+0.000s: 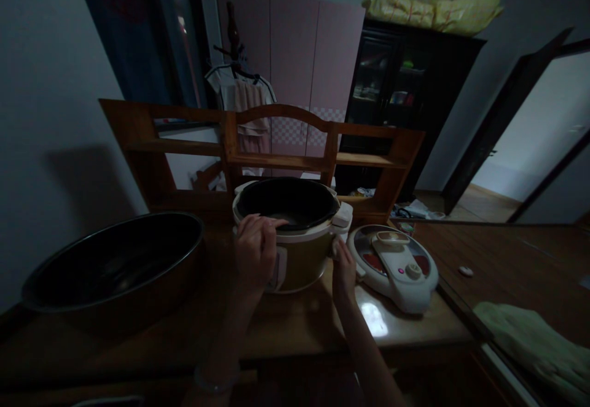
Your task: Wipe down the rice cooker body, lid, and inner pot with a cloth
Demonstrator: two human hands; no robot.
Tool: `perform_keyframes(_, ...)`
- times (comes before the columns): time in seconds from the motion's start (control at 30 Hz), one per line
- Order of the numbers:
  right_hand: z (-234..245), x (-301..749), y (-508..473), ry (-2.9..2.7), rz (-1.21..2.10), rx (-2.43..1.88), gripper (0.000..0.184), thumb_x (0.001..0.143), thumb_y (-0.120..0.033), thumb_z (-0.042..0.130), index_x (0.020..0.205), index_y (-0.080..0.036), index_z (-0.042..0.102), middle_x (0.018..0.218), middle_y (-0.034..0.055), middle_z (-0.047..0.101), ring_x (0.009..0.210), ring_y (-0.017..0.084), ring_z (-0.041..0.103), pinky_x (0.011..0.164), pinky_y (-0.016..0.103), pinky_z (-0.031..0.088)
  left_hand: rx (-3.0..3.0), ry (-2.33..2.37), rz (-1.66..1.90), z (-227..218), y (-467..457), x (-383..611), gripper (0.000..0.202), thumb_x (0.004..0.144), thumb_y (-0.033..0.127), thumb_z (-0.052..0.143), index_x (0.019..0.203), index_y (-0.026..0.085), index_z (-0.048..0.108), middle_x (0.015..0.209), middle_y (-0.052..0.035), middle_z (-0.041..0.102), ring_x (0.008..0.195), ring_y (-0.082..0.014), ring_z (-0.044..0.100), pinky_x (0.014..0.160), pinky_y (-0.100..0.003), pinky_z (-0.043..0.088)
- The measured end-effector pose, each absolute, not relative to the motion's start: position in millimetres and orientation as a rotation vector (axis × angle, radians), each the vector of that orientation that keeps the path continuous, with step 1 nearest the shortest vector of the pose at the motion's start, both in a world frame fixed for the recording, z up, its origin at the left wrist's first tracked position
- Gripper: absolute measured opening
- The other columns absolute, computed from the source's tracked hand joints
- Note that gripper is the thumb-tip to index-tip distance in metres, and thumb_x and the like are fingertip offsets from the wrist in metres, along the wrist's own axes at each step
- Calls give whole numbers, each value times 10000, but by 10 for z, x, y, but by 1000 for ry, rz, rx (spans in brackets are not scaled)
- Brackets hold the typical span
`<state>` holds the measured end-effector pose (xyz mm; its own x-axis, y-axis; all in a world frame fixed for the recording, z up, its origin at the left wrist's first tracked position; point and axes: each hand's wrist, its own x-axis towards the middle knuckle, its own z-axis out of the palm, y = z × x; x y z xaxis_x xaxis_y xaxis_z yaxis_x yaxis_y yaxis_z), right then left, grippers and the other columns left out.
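Observation:
An open rice cooker [299, 259] with a gold body and a dark inner pot [288, 202] stands on a wooden table [295, 327]. My left hand [256, 253] curls over the cooker's near rim, fingers gripping the edge of the inner pot. On the cooker's right side rests my right hand [343, 268], fingers together and pressed flat against the body near the handle. The cooker's white lid [394, 265] lies flat on the table just right of that hand.
A large dark basin [115, 265] sits on the table at the left. A wooden shelf rack [258, 149] stands behind the cooker. A green cloth [534, 339] lies at the lower right. A dark cabinet [405, 99] and an open doorway are farther back.

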<state>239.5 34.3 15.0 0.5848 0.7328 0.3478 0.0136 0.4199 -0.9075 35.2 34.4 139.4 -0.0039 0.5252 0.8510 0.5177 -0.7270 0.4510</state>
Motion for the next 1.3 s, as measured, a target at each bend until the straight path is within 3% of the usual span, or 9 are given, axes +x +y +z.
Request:
perform_keyframes(0.17, 108, 2228, 285, -862, 563, -1061, 581, 921, -478, 533, 1435, -214, 474, 1525, 59, 415, 1426, 217, 356, 1169, 399, 267, 2213, 1163, 1908, 1383, 359, 360, 442, 1018, 243, 314, 947, 219, 750, 958, -32, 744, 944, -194, 624, 1039, -405, 368)
perform_keyframes(0.27, 97, 2176, 241, -863, 572, -1071, 588, 928, -485, 523, 1456, -240, 439, 1538, 39, 391, 1445, 208, 321, 1185, 400, 234, 2207, 1170, 1908, 1373, 360, 365, 451, 1021, 249, 306, 949, 221, 750, 968, -34, 741, 954, -196, 620, 1037, -409, 369)
perform_keyframes(0.5, 74, 2175, 179, -792, 529, -1111, 579, 922, -525, 507, 1372, -164, 552, 1414, 101, 546, 1339, 259, 485, 1107, 411, 378, 2223, 1168, 1909, 1382, 364, 360, 455, 1021, 237, 307, 943, 222, 754, 956, -35, 743, 940, -191, 625, 1029, -405, 372)
perform_keyframes(0.63, 59, 2190, 144, -762, 452, -1149, 534, 880, -501, 588, 1256, -126, 655, 1277, 121, 652, 1251, 287, 569, 1065, 416, 423, 2218, 1181, 1907, 1392, 359, 360, 446, 1021, 247, 316, 947, 223, 755, 958, -36, 743, 931, -192, 628, 1031, -401, 377)
perform_keyframes(0.8, 31, 2190, 97, -793, 353, -1191, 487, 866, -482, 606, 1209, -146, 691, 1211, 119, 691, 1168, 284, 627, 1008, 406, 466, 2210, 1211, 1893, 1407, 337, 371, 457, 1024, 259, 306, 952, 230, 757, 957, -36, 743, 949, -198, 629, 1031, -397, 380)
perform_keyframes(1.07, 78, 2130, -7, -936, 222, -1255, 488, 925, -450, 501, 1340, -211, 592, 1323, 98, 625, 1214, 265, 597, 1009, 380, 437, 2161, 1286, 1917, 1454, 274, 424, 483, 1024, 287, 306, 885, 227, 765, 896, -33, 733, 921, -196, 629, 1021, -367, 392)
perform_keyframes(1.3, 10, 2147, -2, -1023, 199, -1295, 516, 958, -433, 426, 1409, -198, 512, 1373, 127, 580, 1186, 262, 612, 970, 371, 452, 2134, 1316, 1929, 1450, 257, 461, 510, 1029, 307, 294, 875, 214, 771, 884, -49, 732, 943, -205, 624, 1013, -370, 396)
